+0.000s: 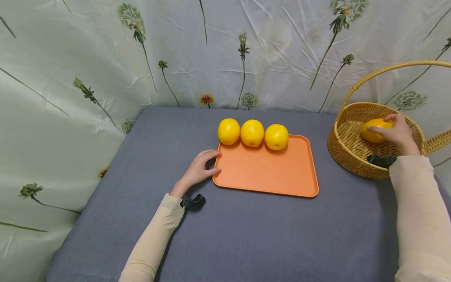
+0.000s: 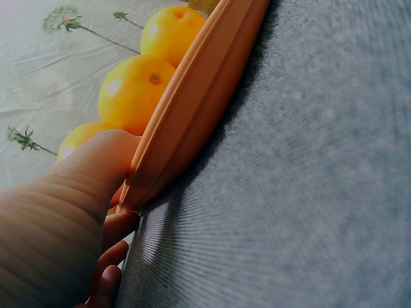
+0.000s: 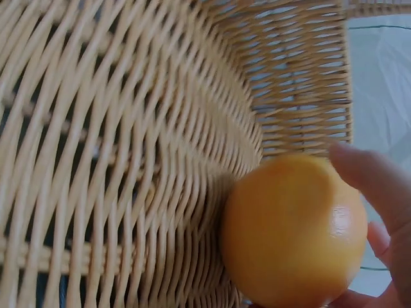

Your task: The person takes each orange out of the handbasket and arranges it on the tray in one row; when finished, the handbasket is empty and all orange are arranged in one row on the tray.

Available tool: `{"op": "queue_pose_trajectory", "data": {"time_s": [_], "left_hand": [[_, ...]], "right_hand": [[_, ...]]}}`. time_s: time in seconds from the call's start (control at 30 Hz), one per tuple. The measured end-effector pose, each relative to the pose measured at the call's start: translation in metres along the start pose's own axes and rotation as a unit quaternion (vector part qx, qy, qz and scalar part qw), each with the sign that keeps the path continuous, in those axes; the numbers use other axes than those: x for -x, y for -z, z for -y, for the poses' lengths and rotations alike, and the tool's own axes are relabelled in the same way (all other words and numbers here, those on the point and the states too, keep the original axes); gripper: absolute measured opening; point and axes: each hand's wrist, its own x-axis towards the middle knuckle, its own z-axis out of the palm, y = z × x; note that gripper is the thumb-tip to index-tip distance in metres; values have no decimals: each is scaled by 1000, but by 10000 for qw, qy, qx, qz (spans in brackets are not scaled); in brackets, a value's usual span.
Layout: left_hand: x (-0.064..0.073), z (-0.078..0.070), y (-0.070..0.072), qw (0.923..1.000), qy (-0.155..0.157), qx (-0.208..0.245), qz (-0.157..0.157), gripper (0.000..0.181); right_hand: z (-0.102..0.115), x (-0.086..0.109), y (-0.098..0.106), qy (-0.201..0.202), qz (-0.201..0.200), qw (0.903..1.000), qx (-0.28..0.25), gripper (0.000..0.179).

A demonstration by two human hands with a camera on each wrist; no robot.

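Observation:
My right hand [image 1: 400,132] is inside the wicker basket [image 1: 347,156], its thumb and fingers round an orange [image 1: 373,131]. In the right wrist view that orange [image 3: 292,231] lies close against the woven cane, with the thumb on its upper side. My left hand [image 1: 198,167] rests at the left end of the orange tray [image 1: 264,172], thumb and fingers apart and touching the rim. The left wrist view shows the tray [image 2: 192,109] edge-on beside this hand [image 2: 83,173]. Three oranges [image 1: 252,133] sit in a row along the tray's back left edge.
The basket's tall handle [image 1: 382,71] arches over the right hand. A grey-blue cloth [image 1: 267,231] covers the table. Behind it hangs a pale curtain [image 1: 282,51] printed with dandelions. A black wrist strap [image 1: 193,201] sits at the left cuff.

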Motion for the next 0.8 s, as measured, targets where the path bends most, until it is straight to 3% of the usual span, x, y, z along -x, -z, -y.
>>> {"op": "queue_pose_trajectory", "data": {"time_s": [0.2,0.33,0.53,0.8], "left_hand": [[-1,-2,1,10000,-22,36,-4,55],[-2,-2,1,10000,-42,46,-23,55],[-1,-2,0,10000,-35,27,16,55],[-1,-1,0,10000,11,23,-9,55]], "right_hand": [[2,0,-3,110,-146,9993,316,61],[1,-1,-2,305,40,9976,620,83],[0,0,2,589,374,9934,914,80],[7,2,9,492,559,9937,834,82]]}}
